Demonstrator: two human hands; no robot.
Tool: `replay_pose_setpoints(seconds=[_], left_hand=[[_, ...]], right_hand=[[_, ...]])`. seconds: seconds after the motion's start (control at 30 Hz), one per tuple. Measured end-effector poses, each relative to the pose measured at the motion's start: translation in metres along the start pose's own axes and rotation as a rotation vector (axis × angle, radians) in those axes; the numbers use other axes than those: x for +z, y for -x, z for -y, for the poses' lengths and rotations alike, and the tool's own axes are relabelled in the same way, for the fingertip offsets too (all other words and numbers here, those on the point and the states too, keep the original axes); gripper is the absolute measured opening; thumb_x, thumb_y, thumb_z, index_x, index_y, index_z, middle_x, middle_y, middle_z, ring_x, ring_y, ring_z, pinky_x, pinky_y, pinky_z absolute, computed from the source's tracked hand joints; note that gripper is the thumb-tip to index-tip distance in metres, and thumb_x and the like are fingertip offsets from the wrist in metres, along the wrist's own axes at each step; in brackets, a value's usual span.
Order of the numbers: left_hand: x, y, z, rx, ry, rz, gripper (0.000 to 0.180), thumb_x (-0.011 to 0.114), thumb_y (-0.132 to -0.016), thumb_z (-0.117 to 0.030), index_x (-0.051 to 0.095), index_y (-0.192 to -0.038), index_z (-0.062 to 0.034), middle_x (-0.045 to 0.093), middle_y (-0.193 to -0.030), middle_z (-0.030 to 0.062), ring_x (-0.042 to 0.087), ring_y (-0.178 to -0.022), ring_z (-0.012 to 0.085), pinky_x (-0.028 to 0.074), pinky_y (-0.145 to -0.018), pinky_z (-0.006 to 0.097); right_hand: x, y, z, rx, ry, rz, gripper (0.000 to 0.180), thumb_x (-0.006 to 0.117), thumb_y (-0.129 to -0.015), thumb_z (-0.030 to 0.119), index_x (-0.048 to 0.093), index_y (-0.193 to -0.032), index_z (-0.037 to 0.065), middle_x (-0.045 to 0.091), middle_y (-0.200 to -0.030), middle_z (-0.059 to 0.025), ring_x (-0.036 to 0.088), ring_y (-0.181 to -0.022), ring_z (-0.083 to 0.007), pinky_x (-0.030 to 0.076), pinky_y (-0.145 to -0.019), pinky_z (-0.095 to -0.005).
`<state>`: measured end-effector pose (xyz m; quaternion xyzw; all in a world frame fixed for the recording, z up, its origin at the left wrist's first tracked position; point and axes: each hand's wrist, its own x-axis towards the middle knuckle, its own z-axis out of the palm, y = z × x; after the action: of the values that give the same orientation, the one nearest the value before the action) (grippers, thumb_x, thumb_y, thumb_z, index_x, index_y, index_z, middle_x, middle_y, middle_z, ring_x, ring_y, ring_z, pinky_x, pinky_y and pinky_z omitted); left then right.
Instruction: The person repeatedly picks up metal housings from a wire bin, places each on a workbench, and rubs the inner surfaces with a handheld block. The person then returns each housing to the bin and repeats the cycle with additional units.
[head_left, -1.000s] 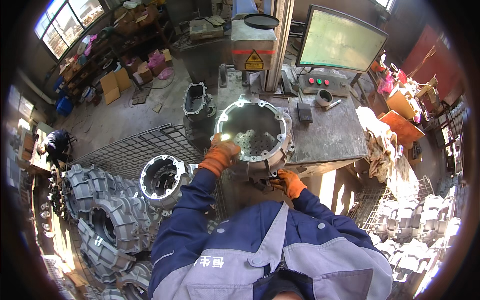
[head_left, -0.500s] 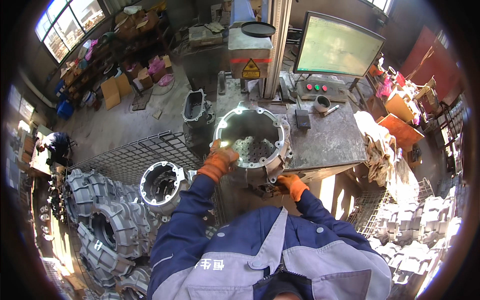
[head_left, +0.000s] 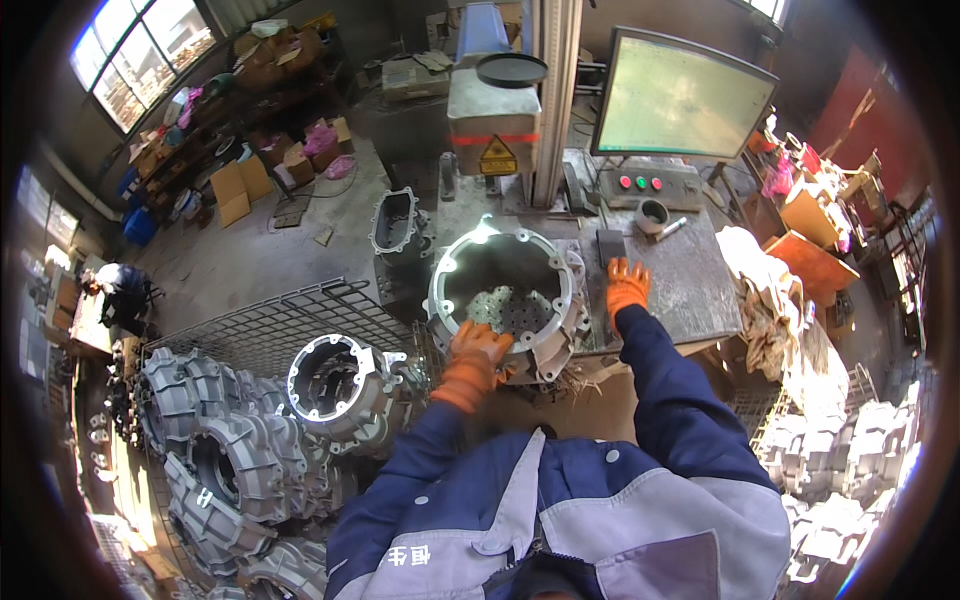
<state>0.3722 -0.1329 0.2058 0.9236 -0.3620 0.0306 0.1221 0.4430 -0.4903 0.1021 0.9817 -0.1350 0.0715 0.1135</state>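
Observation:
A round cast-metal housing (head_left: 566, 325) with a bolt-holed rim stands on the metal worktable (head_left: 690, 295), its open side up and a perforated surface visible inside. My left hand (head_left: 478, 355), in an orange glove, is closed over the near-left part of its rim. To the right of the housing, my right hand (head_left: 628, 284), gloved in orange too, reaches over the table with its fingers stretched out. Its fingertips are at the near edge of a small black box (head_left: 611, 245); whether they touch it I cannot tell.
Above the housing hangs a machine head (head_left: 493, 115) with a yellow warning label, beside a metal column (head_left: 556, 100). A monitor (head_left: 685, 95) and a button panel (head_left: 650, 184) stand at the back right. More castings (head_left: 240, 460) fill a wire cage (head_left: 290, 320) at left; others (head_left: 840, 455) lie at right.
My right hand has moved from below the housing's near right side up and right onto the table by the black box. My left hand has shifted along the rim, nearer to me.

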Motion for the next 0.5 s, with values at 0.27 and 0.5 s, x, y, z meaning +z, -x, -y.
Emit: replay_pose_setpoints(seconds=[0.27, 0.5], left_hand=[[0.009, 0.001, 0.000, -0.070, 0.031, -0.028, 0.029, 0.077, -0.067, -0.034, 0.066, -0.091, -0.0219, 0.066, -0.086, 0.0041, 0.061, -0.101, 0.0255, 0.036, -0.105, 0.044], [0.005, -0.002, 0.001, -0.099, 0.029, 0.069, 0.031, 0.078, -0.065, -0.035, 0.067, -0.091, -0.0224, 0.066, -0.086, 0.0062, 0.062, -0.097, 0.0261, 0.037, -0.099, 0.040]], right_hand=[[0.002, 0.002, 0.007, 0.066, -0.112, 0.148, 0.047, 0.044, -0.098, 0.025, 0.045, -0.144, 0.015, 0.043, -0.151, -0.0065, 0.039, -0.137, -0.0322, 0.025, -0.115, -0.0535], [-0.048, 0.089, 0.008, -0.032, -0.481, 0.007, 0.026, 0.059, -0.090, 0.033, 0.068, -0.102, 0.012, 0.071, -0.085, -0.0172, 0.067, -0.080, -0.0414, 0.051, -0.072, -0.0509]])
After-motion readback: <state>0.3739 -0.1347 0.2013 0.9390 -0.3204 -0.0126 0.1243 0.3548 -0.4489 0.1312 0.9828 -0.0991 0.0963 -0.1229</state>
